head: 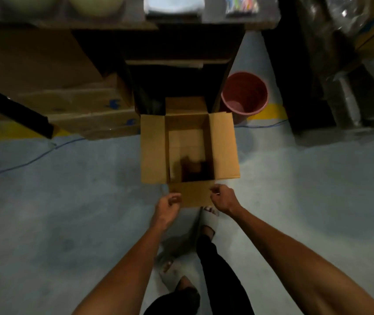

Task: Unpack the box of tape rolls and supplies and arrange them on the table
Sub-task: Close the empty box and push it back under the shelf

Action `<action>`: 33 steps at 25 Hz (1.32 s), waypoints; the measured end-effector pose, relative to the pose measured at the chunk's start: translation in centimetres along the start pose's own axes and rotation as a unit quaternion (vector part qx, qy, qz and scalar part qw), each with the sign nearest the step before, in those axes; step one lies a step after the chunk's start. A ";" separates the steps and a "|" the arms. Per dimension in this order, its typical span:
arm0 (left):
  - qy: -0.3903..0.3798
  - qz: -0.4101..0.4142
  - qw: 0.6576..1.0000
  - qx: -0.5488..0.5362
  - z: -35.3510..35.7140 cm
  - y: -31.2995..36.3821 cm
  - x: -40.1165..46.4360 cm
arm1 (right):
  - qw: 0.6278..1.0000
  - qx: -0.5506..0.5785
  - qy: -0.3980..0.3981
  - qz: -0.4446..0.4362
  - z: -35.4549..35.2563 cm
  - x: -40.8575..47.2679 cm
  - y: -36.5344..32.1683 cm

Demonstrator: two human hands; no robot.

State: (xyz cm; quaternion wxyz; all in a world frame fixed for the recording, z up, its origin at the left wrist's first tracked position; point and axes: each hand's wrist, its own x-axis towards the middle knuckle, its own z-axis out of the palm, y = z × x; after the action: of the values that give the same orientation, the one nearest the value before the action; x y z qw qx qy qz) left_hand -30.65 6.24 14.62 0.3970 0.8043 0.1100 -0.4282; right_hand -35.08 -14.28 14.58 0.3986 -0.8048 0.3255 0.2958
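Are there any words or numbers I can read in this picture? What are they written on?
None can be read.
The open cardboard box on the floor shows plain flaps, no print.
The stacked cartons on the left carry blue marks, too blurred to read.
The pink bucket shows no label.

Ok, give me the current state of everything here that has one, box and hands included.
Brown cardboard box: on the floor, all four flaps folded open, inside mostly bare, dark shadow at the near end.
Left hand: at the near flap's left corner, fingers loosely curled, holding nothing.
Right hand: at the near flap's right corner, fingers loosely curled, holding nothing.
Pink plastic bucket: upright, looks empty.
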 end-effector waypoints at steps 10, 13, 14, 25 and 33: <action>-0.028 -0.034 0.995 0.092 6.6 -12.6 14.6 | 1.000 -0.018 -0.001 0.003 8.1 6.9 9.7; -0.021 -0.020 0.997 0.075 6.4 -10.8 13.1 | 0.999 0.030 0.004 0.016 9.4 8.5 10.1; -0.014 -0.009 0.998 0.068 6.3 -10.4 12.8 | 0.999 0.032 -0.001 0.012 9.7 8.7 10.0; 0.006 -0.040 0.999 0.012 6.7 -12.4 7.0 | 0.997 -0.029 0.060 0.038 10.6 4.8 11.5; 0.088 -0.015 0.992 -0.092 6.8 -9.5 6.0 | 0.989 0.057 0.132 -0.023 9.4 4.5 10.1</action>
State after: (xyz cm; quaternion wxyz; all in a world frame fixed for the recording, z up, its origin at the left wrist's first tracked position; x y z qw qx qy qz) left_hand -35.98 6.57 2.67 0.4512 0.7974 0.1959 -0.3495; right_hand -42.03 -12.50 1.95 0.4041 -0.8202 0.3725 0.1588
